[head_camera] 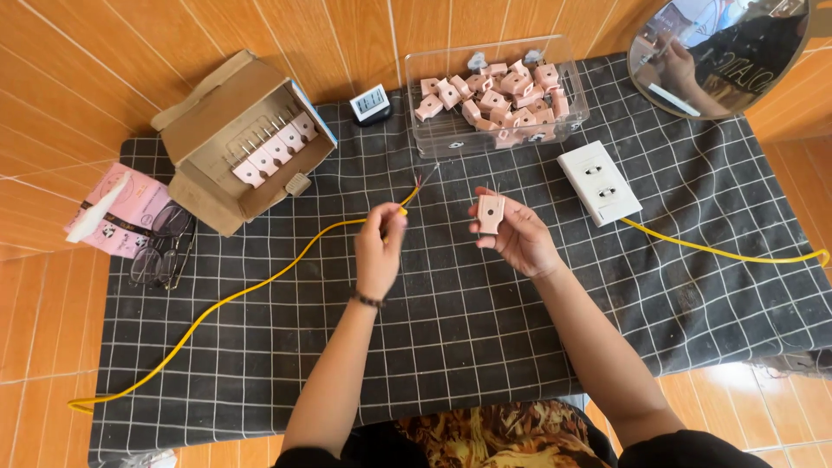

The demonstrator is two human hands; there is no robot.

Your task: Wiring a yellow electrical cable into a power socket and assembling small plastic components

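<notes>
Both hands are raised just above the checked black cloth (485, 329) that covers the floor. Left hand (379, 251) is closed, pinching a yellow cable (260, 284) near its stripped end, where bare wire strands fan out past the fingertips. From the grip the cable runs back left across the cloth toward the near left corner. Right hand (517, 232) grips a small pink plug body (490, 212) between thumb and fingers, its flat face with a centre hole turned up to the camera; the two hands sit near each other but apart.

Just beyond the right hand lies a white socket plate (599, 182) with a second yellow cable (728, 251) leading off to the right. Left of the hands, a pair of glasses (160, 247) rests at the cloth's edge beside a pink packet (121, 212). Farther back, an open cardboard box (238, 143) holds a row of pink plugs with metal pins, a small digital clock (371, 103) stands beside it, and a clear plastic tub (494, 95) is heaped with more pink plug parts. A round mirror (724, 52) leans in the far right corner.
</notes>
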